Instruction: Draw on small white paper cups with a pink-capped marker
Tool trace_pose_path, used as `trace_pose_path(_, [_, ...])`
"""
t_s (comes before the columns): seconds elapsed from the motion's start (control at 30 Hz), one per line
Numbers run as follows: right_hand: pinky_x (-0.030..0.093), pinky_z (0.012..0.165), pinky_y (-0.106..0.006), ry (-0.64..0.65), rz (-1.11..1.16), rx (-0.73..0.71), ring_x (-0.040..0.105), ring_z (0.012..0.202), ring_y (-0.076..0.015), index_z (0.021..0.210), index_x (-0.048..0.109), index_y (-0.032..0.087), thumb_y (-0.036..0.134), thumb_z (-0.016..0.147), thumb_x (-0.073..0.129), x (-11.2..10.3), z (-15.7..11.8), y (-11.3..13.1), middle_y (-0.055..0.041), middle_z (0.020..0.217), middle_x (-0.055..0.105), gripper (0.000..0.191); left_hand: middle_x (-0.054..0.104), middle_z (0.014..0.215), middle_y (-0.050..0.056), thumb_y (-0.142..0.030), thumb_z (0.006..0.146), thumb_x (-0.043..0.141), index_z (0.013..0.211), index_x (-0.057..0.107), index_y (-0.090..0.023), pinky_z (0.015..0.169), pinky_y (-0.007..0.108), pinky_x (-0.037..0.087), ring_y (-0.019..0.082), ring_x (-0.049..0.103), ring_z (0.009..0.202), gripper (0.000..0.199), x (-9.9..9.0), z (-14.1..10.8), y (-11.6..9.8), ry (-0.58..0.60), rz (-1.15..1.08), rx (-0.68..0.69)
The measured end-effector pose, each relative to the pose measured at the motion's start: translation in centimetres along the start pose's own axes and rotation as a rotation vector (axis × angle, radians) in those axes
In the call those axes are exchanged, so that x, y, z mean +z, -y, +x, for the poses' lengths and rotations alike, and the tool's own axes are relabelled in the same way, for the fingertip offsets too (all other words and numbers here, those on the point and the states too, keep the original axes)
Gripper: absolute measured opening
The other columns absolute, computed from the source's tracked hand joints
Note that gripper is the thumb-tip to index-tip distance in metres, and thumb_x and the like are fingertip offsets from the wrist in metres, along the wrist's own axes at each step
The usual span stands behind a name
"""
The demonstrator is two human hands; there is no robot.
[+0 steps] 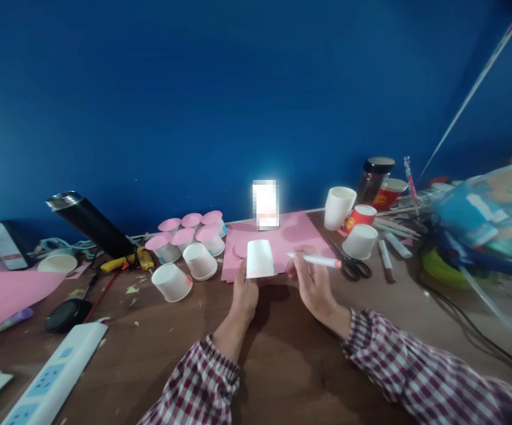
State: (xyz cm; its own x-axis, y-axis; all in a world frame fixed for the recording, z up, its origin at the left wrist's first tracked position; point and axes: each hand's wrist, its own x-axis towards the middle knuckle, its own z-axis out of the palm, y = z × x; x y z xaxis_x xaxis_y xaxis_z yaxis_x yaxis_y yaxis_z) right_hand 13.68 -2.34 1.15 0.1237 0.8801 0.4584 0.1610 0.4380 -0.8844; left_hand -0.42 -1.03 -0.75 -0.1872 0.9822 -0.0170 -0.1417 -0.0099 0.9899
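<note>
My left hand (244,295) is closed on a white paper cup (259,258), held bottom up over the near edge of a pink paper sheet (302,230). To its right, my right hand (316,290) grips a white marker (318,260) with an orange-red end pointing right; its tip faces the cup but stands apart from it. Two upturned white cups, a near one (171,282) and a farther one (200,262), stand left of the sheet. Behind them are several cups topped with pink discs (183,237). Black-handled scissors (357,269) lie right of my right hand.
On the right stand white cups (340,208), red cups (363,217), a dark-lidded jar (374,177) and a cable (463,321). At left are a power strip (56,375), a black flask (92,224), a yellow glue gun (121,263) and pink paper (8,298). A blue wall (220,106) rises behind.
</note>
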Motion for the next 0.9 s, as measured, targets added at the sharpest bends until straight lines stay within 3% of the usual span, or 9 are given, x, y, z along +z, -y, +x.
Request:
trace_pose_path(0.1, [0.052, 0.075, -0.035, 0.015, 0.048, 0.011, 0.063, 0.079, -0.0195, 0.105, 0.05, 0.019, 0.037, 0.095, 0.042, 0.2, 0.3, -0.6, -0.0077, 0.088, 0.064, 0.022, 0.067, 0.09, 0.006, -0.044, 0.078, 0.06, 0.102, 0.061, -0.015, 0.071, 0.032, 0.052, 0.017, 0.061, 0.077, 0.037, 0.0, -0.4, -0.2, 0.187, -0.087, 0.008])
trace_pose_path(0.17, [0.053, 0.076, -0.034, 0.031, 0.105, 0.051, 0.063, 0.086, -0.019, 0.109, 0.048, 0.02, 0.039, 0.095, 0.041, 0.3, 0.4, -1.0, -0.0079, 0.097, 0.063, 0.025, 0.066, 0.099, 0.008, -0.046, 0.08, 0.057, 0.109, 0.058, -0.017, 0.071, 0.032, 0.052, 0.018, 0.062, 0.079, 0.042, 0.0, -0.7, -0.2, 0.308, -0.126, 0.008])
trace_pose_path(0.23, [0.053, 0.076, -0.032, 0.033, 0.125, 0.104, 0.063, 0.087, -0.018, 0.111, 0.048, 0.021, 0.041, 0.093, 0.044, 0.3, 0.4, -1.4, -0.0062, 0.098, 0.062, 0.027, 0.064, 0.107, 0.009, -0.046, 0.082, 0.056, 0.115, 0.054, -0.019, 0.071, 0.031, 0.052, 0.018, 0.061, 0.083, 0.043, 0.0, -0.9, 0.0, 0.348, -0.126, 0.017])
trace_pose_path(0.43, [0.052, 0.072, -0.028, 0.076, 0.08, 0.168, 0.06, 0.084, -0.0172, 0.11, 0.05, 0.02, 0.041, 0.087, 0.055, 0.1, 0.1, -1.0, -0.0042, 0.095, 0.061, 0.031, 0.065, 0.105, 0.009, -0.032, 0.077, 0.062, 0.109, 0.058, -0.015, 0.083, 0.032, 0.048, 0.02, 0.06, 0.094, 0.035, -0.2, -0.4, 0.7, 0.317, -0.007, 0.154])
trace_pose_path(0.63, [0.051, 0.069, -0.028, 0.07, 0.13, 0.164, 0.058, 0.08, -0.017, 0.11, 0.05, 0.019, 0.04, 0.084, 0.058, 0.1, 0.2, -0.6, -0.0041, 0.092, 0.058, 0.034, 0.07, 0.102, 0.008, -0.025, 0.079, 0.057, 0.108, 0.063, -0.014, 0.079, 0.032, 0.05, 0.021, 0.063, 0.089, 0.032, 0.2, -0.5, 0.2, 0.33, 0.203, 0.255])
trace_pose_path(0.77, [0.05, 0.07, -0.028, 0.047, 0.067, 0.185, 0.058, 0.081, -0.0175, 0.11, 0.051, 0.019, 0.042, 0.084, 0.058, 0.0, 0.4, -1.0, -0.0037, 0.094, 0.059, 0.035, 0.065, 0.116, 0.008, -0.014, 0.074, 0.058, 0.12, 0.057, -0.018, 0.088, 0.032, 0.047, 0.021, 0.06, 0.104, 0.046, 0.3, -1.0, -0.4, 0.171, 0.424, 0.427])
trace_pose_path(0.9, [0.049, 0.07, -0.028, 0.083, 0.011, 0.189, 0.058, 0.081, -0.0172, 0.112, 0.05, 0.02, 0.043, 0.085, 0.056, -0.1, 0.4, -1.1, -0.0028, 0.093, 0.059, 0.036, 0.065, 0.114, 0.008, -0.009, 0.075, 0.054, 0.119, 0.058, -0.019, 0.086, 0.031, 0.049, 0.02, 0.061, 0.101, 0.045, 0.0, -1.0, 0.0, 0.091, 0.603, 0.498])
